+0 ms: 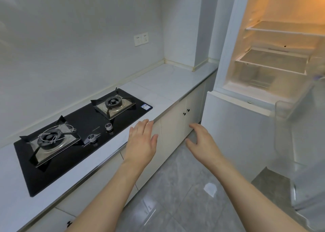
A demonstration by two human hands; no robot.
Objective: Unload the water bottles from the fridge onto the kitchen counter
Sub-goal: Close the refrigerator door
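The fridge [228,59] stands open at the right, lit inside, with bare glass shelves [274,62]. No water bottle shows on those shelves. The open door's clear bins [288,108] reach into the right edge, where a purple-topped blurred shape [318,77] may be a bottle. The white kitchen counter [168,80] runs along the left wall up to the fridge. My left hand [142,140] hovers with straight fingers over the counter's front edge and holds nothing. My right hand [202,140] hangs in front of the cabinet doors, fingers loosely spread and bare.
A black two-burner gas hob [79,135] with two knobs is set into the counter at left. White cabinet doors [175,124] with small black knobs sit under the counter. Grey glossy floor tiles [184,187] lie between counter and fridge. A wall socket [141,38] is above the counter.
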